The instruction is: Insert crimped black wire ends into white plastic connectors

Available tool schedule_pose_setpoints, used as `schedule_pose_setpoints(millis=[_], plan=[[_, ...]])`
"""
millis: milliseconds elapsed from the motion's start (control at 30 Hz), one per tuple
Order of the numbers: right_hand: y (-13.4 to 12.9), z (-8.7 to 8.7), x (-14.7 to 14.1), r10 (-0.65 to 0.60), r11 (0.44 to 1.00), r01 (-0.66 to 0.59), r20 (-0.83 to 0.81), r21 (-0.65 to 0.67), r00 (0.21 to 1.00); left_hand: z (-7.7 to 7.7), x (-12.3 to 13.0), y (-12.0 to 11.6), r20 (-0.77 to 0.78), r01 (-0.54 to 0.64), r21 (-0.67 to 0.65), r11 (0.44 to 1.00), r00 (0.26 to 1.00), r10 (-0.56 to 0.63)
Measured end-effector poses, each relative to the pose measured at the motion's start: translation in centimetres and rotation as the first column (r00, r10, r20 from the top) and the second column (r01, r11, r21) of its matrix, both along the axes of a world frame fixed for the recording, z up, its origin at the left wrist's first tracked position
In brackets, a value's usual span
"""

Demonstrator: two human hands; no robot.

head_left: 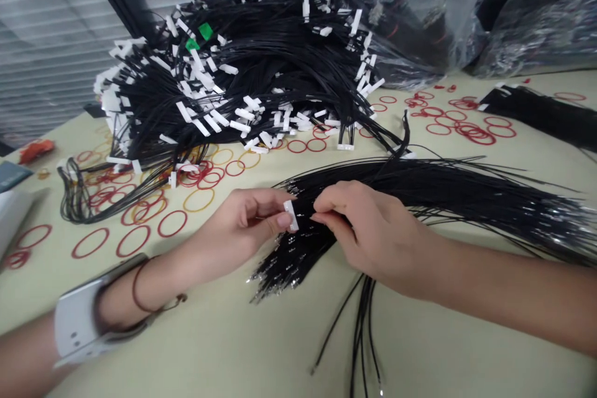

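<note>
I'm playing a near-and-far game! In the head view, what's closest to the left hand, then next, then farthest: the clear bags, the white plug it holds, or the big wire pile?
1. White plug: held in the left hand.
2. Big wire pile: behind the hand.
3. Clear bags: at the back right.

Both hands [382,239] pinched, close together

Wire bundle [466,189] on table [209,348]; cable heap [280,68] behind; rubber bands [203,175] left; plastic bags [420,43] right of heap.
</note>
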State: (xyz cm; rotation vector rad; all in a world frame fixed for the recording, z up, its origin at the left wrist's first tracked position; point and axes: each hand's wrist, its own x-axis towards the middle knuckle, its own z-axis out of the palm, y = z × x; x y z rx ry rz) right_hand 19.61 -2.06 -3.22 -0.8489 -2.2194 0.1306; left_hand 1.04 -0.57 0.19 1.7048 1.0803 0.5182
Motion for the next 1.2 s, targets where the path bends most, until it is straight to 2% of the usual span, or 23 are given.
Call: schedule_pose_setpoints(millis=[200, 500, 633, 767, 900, 1100, 1200], plan=[[-0.2, 0.2, -0.2, -0.028, 0.999, 0.028, 0.003, 0.045, 1.0, 0.0, 0.0, -0.1, 0.008, 0.023, 0.02, 1.0, 1.0, -0.023], [-0.1, 0.8, 0.0, 0.024, 0.999, -0.023, 0.02, -0.024, 1.0, 0.0, 0.1, -0.3, 0.011, 0.018, 0.059, 0.998, 1.0, -0.019], [0.0, 1.0, 0.2, 0.072, 0.997, -0.071, 0.044, -0.02, 0.996, 0.0, 0.1, -0.4, -0.007, 0.021, 0.03, 0.999, 1.0, -0.021], [-0.1, 0.7, -0.2, 0.047, 0.997, -0.047, 0.007, -0.061, 0.999, -0.1, 0.2, -0.6, -0.014, 0.037, 0.048, 0.998, 0.999, -0.036], [-0.4, 0.5, -0.6, 0.077, 0.997, -0.077, 0.016, 0.008, 0.997, 0.0, 0.5, -0.7, -0.009, 0.045, 0.07, 0.997, 0.999, -0.045], [0.8, 2.7, 0.5, 0.084, 0.982, -0.097, 0.084, 0.162, 0.993, 0.5, 0.2, -0.6, 0.132, -0.013, 0.047, 0.999, 0.991, 0.007], [1.8, 4.0, 1.3, 0.112, 0.991, -0.122, 0.179, 0.047, 0.977, 0.7, -0.1, -0.4, 0.204, -0.027, 0.081, 0.996, 0.979, 0.01]])
